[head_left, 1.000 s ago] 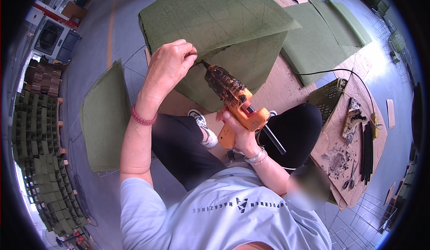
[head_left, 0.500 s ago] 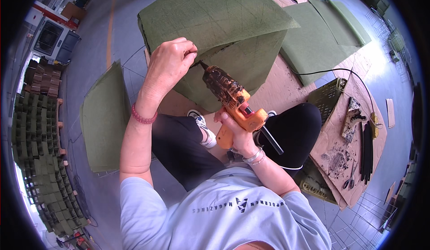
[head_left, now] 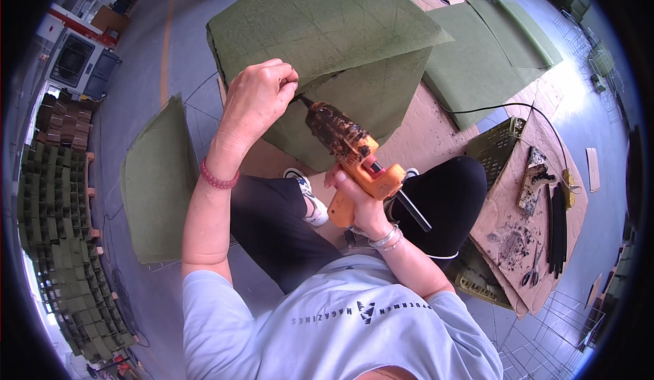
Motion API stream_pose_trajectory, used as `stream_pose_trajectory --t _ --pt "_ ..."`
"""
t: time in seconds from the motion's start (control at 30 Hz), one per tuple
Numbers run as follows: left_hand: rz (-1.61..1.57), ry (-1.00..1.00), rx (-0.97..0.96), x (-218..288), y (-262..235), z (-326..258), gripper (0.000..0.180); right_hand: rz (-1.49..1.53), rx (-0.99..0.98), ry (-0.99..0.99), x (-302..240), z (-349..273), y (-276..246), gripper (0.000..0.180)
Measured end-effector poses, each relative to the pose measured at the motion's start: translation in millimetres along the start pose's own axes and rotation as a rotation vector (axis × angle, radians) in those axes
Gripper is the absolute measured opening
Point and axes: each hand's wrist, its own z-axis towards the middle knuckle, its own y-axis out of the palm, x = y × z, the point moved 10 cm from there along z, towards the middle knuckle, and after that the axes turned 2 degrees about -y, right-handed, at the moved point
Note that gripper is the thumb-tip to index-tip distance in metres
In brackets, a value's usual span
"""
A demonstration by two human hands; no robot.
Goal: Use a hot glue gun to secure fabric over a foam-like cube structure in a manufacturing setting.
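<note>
An orange glue gun (head_left: 371, 149), its front caked with dark brown residue, is in my right hand (head_left: 361, 204), fingers wrapped round its handle. A black glue stick (head_left: 415, 211) pokes out of its back end. The nozzle points up and left, close to my left hand (head_left: 260, 94). That hand is closed in a pinch at the edge of a large green box-shaped piece (head_left: 327, 25) of felt-like sheet, where the top panel meets the side panel. My fingers hide the exact spot they grip.
Flat green sheets (head_left: 490, 53) lie at the right on cardboard; another (head_left: 160, 182) leans at the left. On a cardboard-topped crate (head_left: 496, 147) are scissors (head_left: 533, 265), black glue sticks (head_left: 557, 230) and a stained block (head_left: 533, 182). A black cord (head_left: 538, 109) runs there. Stacked green parts (head_left: 65, 230) line the far left.
The glue gun and the green piece appear shifted very slightly left. Both hands keep the same grip and pose.
</note>
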Motion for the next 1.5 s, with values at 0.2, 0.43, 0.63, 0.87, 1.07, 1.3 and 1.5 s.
stream_pose_trajectory --t 0.2,0.43,0.63,0.87,1.07,1.3,1.5 --pt "0.032 0.039 0.004 7 5 6 0.011 0.032 0.013 -0.043 -9 9 -10 0.014" --pt "0.051 0.039 0.009 12 8 13 0.012 0.032 0.078 -0.044 -14 6 -14 0.014" --pt "0.038 0.037 0.021 10 10 13 0.012 0.015 0.044 -0.048 -11 7 -13 0.013" --pt "0.014 0.029 0.02 11 7 13 0.012 -0.041 0.076 -0.056 -15 9 -15 0.014" --pt "0.021 0.027 0.014 9 8 14 0.011 -0.114 -0.035 -0.011 5 0 -6 0.016" --pt "0.044 0.042 0.015 14 10 18 0.011 0.033 0.062 -0.085 -18 10 -14 0.015" --pt "0.056 0.05 0.011 17 14 25 0.011 0.039 0.114 -0.079 -27 13 -26 0.015"
